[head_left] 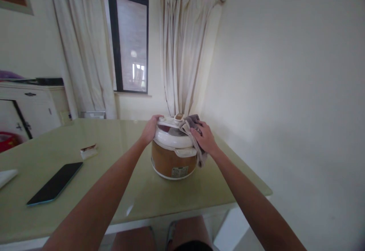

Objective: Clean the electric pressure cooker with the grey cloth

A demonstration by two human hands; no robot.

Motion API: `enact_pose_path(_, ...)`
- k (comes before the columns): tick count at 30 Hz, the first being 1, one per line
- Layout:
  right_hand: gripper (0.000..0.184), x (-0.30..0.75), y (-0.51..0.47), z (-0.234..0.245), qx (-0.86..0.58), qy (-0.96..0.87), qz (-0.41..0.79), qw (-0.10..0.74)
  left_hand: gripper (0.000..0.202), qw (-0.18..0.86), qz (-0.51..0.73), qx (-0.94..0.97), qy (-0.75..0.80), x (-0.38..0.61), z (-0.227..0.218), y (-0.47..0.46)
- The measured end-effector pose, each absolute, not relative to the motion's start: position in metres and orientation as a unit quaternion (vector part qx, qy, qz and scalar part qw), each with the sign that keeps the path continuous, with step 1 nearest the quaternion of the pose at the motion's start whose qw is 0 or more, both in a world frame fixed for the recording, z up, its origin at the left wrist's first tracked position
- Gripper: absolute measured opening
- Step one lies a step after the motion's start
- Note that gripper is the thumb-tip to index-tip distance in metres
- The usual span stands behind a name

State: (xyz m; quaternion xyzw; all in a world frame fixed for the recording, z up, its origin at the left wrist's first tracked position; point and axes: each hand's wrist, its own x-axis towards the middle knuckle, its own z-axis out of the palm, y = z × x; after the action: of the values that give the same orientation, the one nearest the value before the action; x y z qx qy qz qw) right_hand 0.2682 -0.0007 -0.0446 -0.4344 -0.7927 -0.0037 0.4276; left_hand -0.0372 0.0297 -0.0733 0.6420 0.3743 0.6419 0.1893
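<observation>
A rice cooker [165, 160] with a white lid and a brown body stands upright on the green tabletop [142, 194] in front of me. My left hand [149, 129] rests against the left side of its lid, fingers curled over the edge and partly hidden. On the lid's right side my right hand [204, 138] presses a grey-brown cloth [194, 123], its fingers closed over the fabric. Part of the cloth hangs down the cooker's right side. The lid is closed.
To the left lie a dark tablet [55, 184] and a small white box [89, 151]. Part of a white object [7, 176] shows at the left edge. A white wall [285, 91] rises close on the right; curtains [185, 46] hang behind the table.
</observation>
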Motion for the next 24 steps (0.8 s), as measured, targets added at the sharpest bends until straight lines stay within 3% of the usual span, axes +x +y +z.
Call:
enact_pose_path(4, 0.046, 0.264, -0.050, -0.053, -0.369, -0.829, -0.073, 0.414, 0.057, 0.190, 0.642, 0.643, 0.371, -0.041, -0.078, 0.037)
enact_pose_path(9, 0.051, 0.201, -0.080, -0.033, -0.282, -0.900, -0.162, 0.289, 0.042, 0.245, 0.650, 0.618, 0.368, -0.049, -0.079, 0.040)
enact_pose_path(13, 0.025, 0.156, -0.090, -0.045, -0.203, -0.915, -0.277, 0.211, 0.037, 0.249, 0.644, 0.619, 0.375, -0.052, -0.075, 0.039)
enact_pose_path(18, 0.017, 0.175, -0.086, -0.054, -0.081, -0.946, -0.279, 0.147, 0.038, 0.280, 0.661, 0.591, 0.368, -0.044, -0.070, 0.033)
enact_pose_path(22, 0.046, 0.221, -0.070, -0.029, -0.196, -0.937, -0.163, 0.239, 0.041, 0.345, 0.652, 0.568, 0.365, -0.038, -0.070, 0.027)
enact_pose_path(24, 0.048, 0.241, -0.057, -0.024, -0.285, -0.900, -0.089, 0.317, 0.042, 0.355, 0.649, 0.561, 0.372, -0.038, -0.071, 0.026)
